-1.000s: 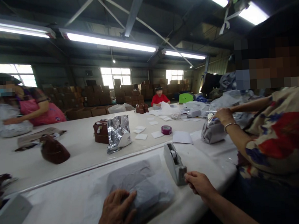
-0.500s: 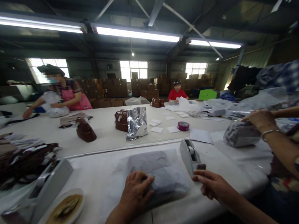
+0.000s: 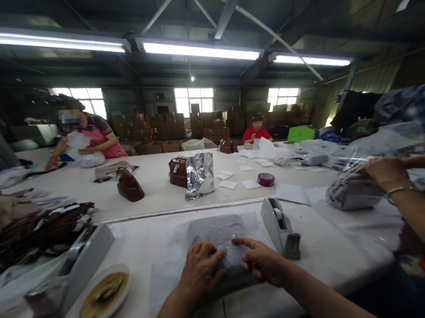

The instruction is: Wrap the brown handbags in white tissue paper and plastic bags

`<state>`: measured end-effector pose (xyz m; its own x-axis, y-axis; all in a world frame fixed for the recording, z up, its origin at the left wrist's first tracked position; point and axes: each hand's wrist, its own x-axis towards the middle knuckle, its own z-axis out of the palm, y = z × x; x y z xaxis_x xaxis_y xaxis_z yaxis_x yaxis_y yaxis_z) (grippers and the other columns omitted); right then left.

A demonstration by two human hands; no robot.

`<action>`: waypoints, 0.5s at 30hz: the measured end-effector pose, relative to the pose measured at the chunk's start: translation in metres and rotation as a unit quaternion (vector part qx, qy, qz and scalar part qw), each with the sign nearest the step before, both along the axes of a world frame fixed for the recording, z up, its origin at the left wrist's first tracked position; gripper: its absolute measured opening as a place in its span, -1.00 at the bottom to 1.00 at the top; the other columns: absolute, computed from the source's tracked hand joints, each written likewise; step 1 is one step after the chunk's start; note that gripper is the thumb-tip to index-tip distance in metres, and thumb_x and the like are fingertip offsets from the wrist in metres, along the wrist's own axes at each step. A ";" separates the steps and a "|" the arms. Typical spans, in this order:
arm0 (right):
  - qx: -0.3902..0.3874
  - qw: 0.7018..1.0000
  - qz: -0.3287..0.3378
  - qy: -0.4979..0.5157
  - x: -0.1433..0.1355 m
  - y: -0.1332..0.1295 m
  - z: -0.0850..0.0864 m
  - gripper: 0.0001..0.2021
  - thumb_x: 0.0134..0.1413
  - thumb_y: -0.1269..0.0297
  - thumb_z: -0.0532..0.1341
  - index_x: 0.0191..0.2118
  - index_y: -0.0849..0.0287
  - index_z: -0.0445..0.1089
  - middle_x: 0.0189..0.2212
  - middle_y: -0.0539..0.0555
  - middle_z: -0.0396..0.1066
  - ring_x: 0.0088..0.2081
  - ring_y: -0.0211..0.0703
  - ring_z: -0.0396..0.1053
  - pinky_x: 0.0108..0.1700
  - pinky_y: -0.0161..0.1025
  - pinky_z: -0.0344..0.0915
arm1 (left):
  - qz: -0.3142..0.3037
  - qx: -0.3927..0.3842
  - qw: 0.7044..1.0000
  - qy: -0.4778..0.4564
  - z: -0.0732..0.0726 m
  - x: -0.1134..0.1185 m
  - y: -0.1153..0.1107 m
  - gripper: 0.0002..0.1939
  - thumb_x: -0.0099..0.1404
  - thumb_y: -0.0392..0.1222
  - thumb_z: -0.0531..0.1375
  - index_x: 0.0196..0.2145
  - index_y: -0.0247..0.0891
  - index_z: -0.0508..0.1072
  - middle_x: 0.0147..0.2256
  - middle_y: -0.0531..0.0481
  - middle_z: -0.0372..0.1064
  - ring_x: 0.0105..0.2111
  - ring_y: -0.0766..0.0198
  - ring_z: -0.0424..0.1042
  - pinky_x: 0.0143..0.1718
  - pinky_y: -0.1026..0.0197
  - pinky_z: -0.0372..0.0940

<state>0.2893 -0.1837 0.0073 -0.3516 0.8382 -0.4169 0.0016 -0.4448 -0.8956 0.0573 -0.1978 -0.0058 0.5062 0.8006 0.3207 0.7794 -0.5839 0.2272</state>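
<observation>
A grey item in a translucent plastic bag (image 3: 216,228) lies flat on the white table in front of me. My left hand (image 3: 202,270) rests on the bag's near left part with its fingers spread. Over the bag's right part is my right hand (image 3: 260,261), its index finger stretched toward the plastic and the other fingers curled. Whether a small piece of tape is at that fingertip is too small to tell. Just right of the bag stands a grey tape dispenser (image 3: 279,227).
A second dispenser (image 3: 78,268) and a dish (image 3: 104,295) stand at left, by brown straps (image 3: 40,236). Beyond are brown bags (image 3: 129,184), a silver pouch (image 3: 199,175) and purple tape (image 3: 266,179). A person's hands (image 3: 388,172) hold a wrapped item at right.
My right hand has moved left from the tape dispenser onto the plastic bag. My left hand stays on the bag. The whole view has shifted slightly.
</observation>
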 end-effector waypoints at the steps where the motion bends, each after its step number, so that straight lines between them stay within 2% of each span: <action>1: 0.001 1.000 -0.005 -0.010 0.000 0.001 0.000 -0.13 -0.31 0.30 0.14 0.30 0.16 0.06 -0.67 -0.17 0.35 -0.78 -0.39 0.01 -0.72 -0.40 -0.21 | 0.004 -0.012 1.000 0.003 0.002 0.001 0.000 -0.49 0.26 -0.03 0.26 0.17 0.08 0.34 -0.02 -0.07 0.35 -0.01 -0.01 0.29 0.07 -0.18 0.23; 5: 0.010 0.999 -0.012 -0.049 -0.003 0.004 0.002 -0.13 -0.33 0.32 0.09 0.29 0.12 0.06 -0.68 -0.18 0.33 -0.78 -0.36 0.02 -0.71 -0.39 -0.21 | 0.016 -0.040 0.999 0.030 0.012 0.006 -0.001 -0.39 0.23 -0.07 0.29 0.22 0.11 0.27 0.00 -0.07 0.34 0.00 0.00 0.29 0.07 -0.13 0.23; 10: 0.025 0.996 -0.008 -0.087 -0.007 0.006 0.004 -0.12 -0.37 0.35 0.06 0.28 0.11 0.08 -0.68 -0.16 0.33 -0.77 -0.34 0.07 -0.70 -0.40 -0.17 | 0.026 -0.076 0.990 0.114 0.028 0.017 0.003 -0.20 0.18 -0.08 0.32 0.32 0.15 0.11 0.01 -0.15 0.33 0.00 -0.10 0.30 0.00 -0.13 0.29; 15: 0.028 0.992 -0.004 -0.122 -0.008 0.007 0.008 -0.09 -0.40 0.40 0.03 0.29 0.08 0.09 -0.69 -0.16 0.32 -0.76 -0.32 0.08 -0.69 -0.41 -0.13 | 0.020 -0.077 0.986 0.148 0.035 0.028 0.010 -0.15 0.15 -0.15 0.32 0.33 0.16 0.08 0.02 -0.22 0.31 0.01 -0.17 0.32 -0.03 -0.16 0.32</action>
<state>0.2811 -0.1767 0.0150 -0.2390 0.8649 -0.4414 0.2175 -0.3954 -0.8924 0.0849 -0.1876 0.0294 0.5261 0.8496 0.0361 0.8468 -0.5273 0.0696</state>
